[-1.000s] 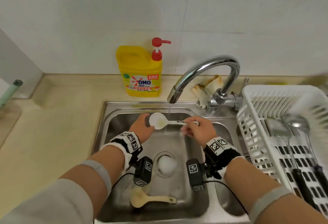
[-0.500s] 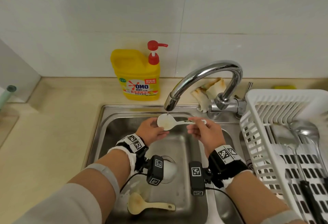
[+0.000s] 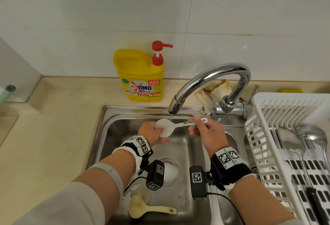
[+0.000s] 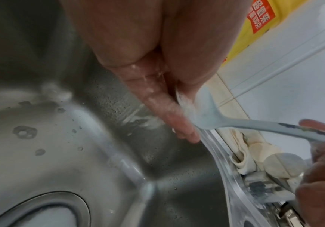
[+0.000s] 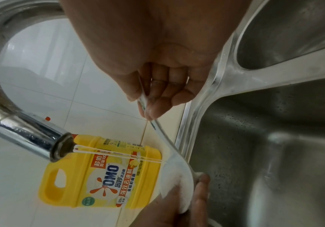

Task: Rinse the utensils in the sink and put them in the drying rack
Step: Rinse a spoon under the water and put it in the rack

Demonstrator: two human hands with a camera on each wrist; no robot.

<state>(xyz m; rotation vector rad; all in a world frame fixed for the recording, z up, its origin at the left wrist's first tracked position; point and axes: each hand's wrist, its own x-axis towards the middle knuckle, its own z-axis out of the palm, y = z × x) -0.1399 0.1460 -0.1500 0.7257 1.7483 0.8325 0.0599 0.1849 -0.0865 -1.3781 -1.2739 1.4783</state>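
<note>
A white rice spoon (image 3: 168, 126) with a patterned handle is held under the thin stream from the chrome faucet (image 3: 210, 82), over the steel sink (image 3: 107, 123). My left hand (image 3: 153, 133) grips its bowl (image 4: 200, 107), thumb and fingers on either side. My right hand (image 3: 203, 130) pinches the handle (image 5: 146, 104) near its end. A beige rice spoon (image 3: 148, 209) lies on the sink floor near the front. The white drying rack (image 3: 264, 135) stands at the right and holds metal ladles (image 3: 310, 135) and a black-handled utensil (image 3: 316, 205).
A yellow OMO detergent bottle (image 3: 141, 76) with a red pump stands on the counter behind the sink. A crumpled cloth (image 3: 212, 92) lies behind the faucet base. The drain (image 3: 169, 171) sits mid-sink. A second small basin (image 5: 286, 30) lies to the right.
The view has shifted slightly. Both hands hold the white spoon under the stream as before; my left hand has closed further round its bowl, which is now tilted.
</note>
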